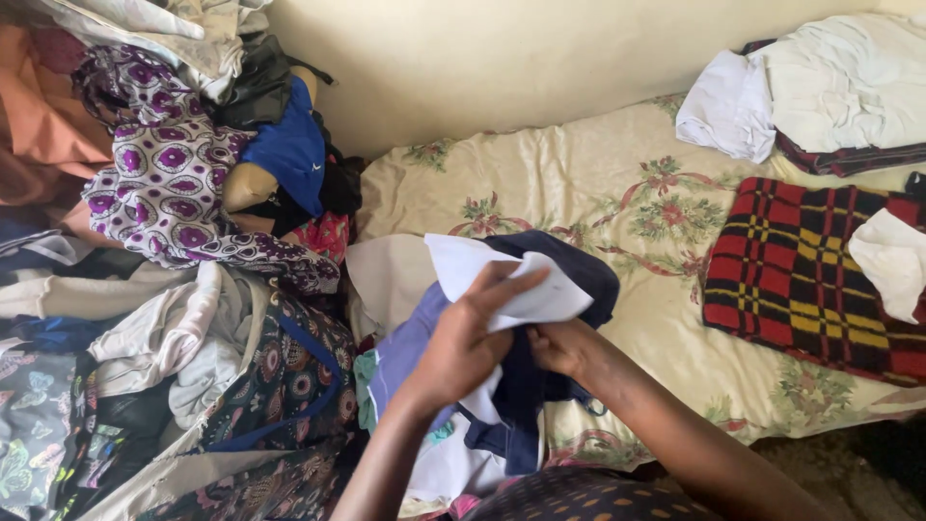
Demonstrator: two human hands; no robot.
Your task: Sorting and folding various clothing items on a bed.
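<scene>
My left hand (463, 338) grips a white piece of cloth (511, 280) that lies over a dark navy garment (559, 270). Just to its right, my right hand (559, 347) is closed on the navy garment's lower part, partly hidden under the white cloth. Both hands are held above the left edge of the bed. A lilac cloth (405, 347) hangs below my left wrist.
A cream floral bedsheet (598, 193) covers the bed. On it lie a red, black and yellow checked blanket (791, 270) and folded white clothes (820, 87). A big heap of mixed clothes (174, 260), including a purple-patterned one, fills the left side.
</scene>
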